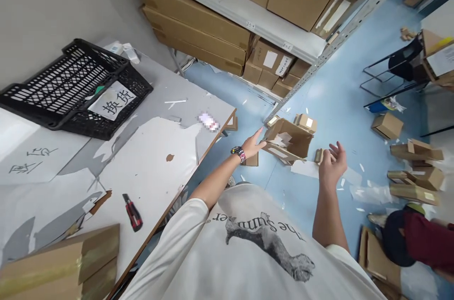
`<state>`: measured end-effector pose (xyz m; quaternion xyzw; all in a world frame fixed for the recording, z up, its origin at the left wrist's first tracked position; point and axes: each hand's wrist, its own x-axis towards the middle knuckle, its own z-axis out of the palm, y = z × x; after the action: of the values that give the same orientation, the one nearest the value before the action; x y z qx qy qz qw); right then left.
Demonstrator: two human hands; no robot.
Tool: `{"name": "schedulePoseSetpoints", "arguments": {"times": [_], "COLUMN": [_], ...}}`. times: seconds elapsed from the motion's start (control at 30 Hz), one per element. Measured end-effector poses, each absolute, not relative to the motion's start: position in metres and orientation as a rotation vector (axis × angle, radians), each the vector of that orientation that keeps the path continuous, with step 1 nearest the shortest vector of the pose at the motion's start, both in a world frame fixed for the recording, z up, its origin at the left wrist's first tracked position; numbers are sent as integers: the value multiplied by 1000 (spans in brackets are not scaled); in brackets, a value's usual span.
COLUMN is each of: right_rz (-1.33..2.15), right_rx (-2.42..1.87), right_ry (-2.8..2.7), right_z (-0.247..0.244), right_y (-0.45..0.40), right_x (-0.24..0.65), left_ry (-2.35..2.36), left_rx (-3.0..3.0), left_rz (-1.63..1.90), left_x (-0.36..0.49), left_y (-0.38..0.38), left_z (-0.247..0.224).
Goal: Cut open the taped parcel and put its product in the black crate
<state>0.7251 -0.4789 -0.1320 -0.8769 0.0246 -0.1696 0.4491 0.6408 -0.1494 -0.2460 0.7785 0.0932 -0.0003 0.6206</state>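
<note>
On the blue floor (336, 77) beside the worktop (142, 167), an open cardboard box (289, 141) lies on its side. The left hand (252, 145), open and empty, reaches its flap; the right hand (332, 166), spread wide and holding nothing, hovers just beside it.

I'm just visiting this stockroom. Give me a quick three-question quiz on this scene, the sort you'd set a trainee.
1. True or false: the right hand grips a cardboard box.
2. Which wrist wears the watch, left or right?
3. Fill in the blank: the open cardboard box beside the left hand lies on a ____ floor.

Key: 1. False; 2. Left; 3. Blue
</note>
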Motion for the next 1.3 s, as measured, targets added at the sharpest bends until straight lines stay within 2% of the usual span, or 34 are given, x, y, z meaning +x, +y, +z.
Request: {"name": "schedulePoseSetpoints", "arguments": {"times": [0.13,0.27,0.57,0.73,0.9,1.03,1.17,1.3], "right_rz": [-275,-10,591,856,1109,1307,1532,1552], "right_rx": [-2120,-2060,-1781,-1598,-1380,-1241,-1121,-1301], "right_ry": [-78,-312,-996,-1358,-1648,-1896,-2105,-2095], "right_z": [-126,-139,-175,-173,-169,-179,-201,-232], "right_y": [-441,-376,-162,-56,11,48,77,99], "right_x": [728,732,687,593,473,374,277,197], "left_ry": [307,443,1061,1401,1807,2117,2232,2172], "left_rx": [1761,1725,1537,1374,1151,931,765,662], "left_rz": [-69,-23,532,880,1121,1172,1098,1007], "left_x": [616,562,363,240,125,48,-4,-24], "left_y": [-134,-106,-49,-49,-70,-78,-63,-36], "left_z": [-264,-270,-254,-225,-205,-207,-220,-236]}}
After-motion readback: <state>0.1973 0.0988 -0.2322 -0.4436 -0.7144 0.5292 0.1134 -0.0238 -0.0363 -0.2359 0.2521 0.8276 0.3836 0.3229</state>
